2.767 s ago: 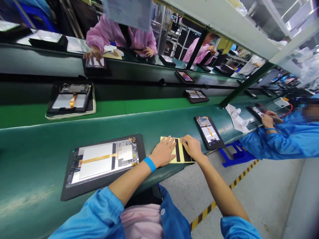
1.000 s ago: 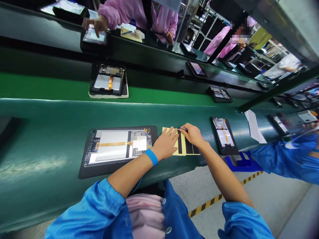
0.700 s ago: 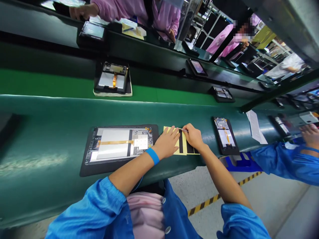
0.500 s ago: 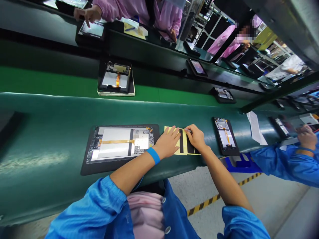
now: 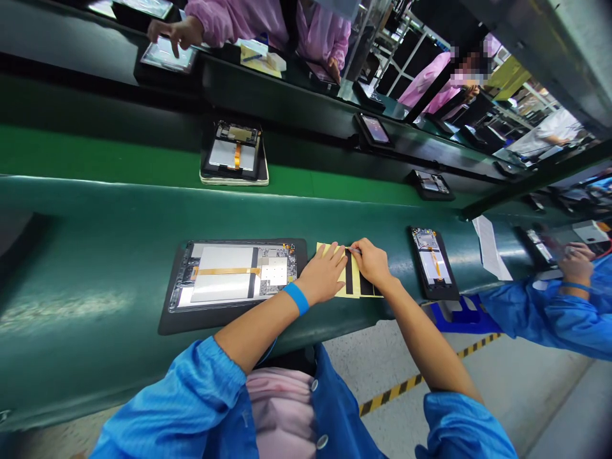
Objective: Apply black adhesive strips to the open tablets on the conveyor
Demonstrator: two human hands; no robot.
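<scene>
The yellow sheet point(image 5: 354, 274) with black strips lies on the green bench point(image 5: 95, 255), near its near edge; the left hand point(image 5: 322, 273) lies flat on its left part, fingers spread; the right hand point(image 5: 371, 260) pinches a thin tool point(image 5: 354, 249) at the sheet's far edge; just left sits an open tablet point(image 5: 234, 274) on a black mat; right, a second tablet point(image 5: 433, 260).

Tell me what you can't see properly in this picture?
Head view:
- Yellow sheet: its middle is covered by the left hand and right hand.
- The thin tool at the right fingertips: too small to name.
- The open tablet: its tiny parts are too small to tell.
- A neighbour's hands at the right: what they hold is hidden and small.
- Top shelf: cut off by the edge.
</scene>
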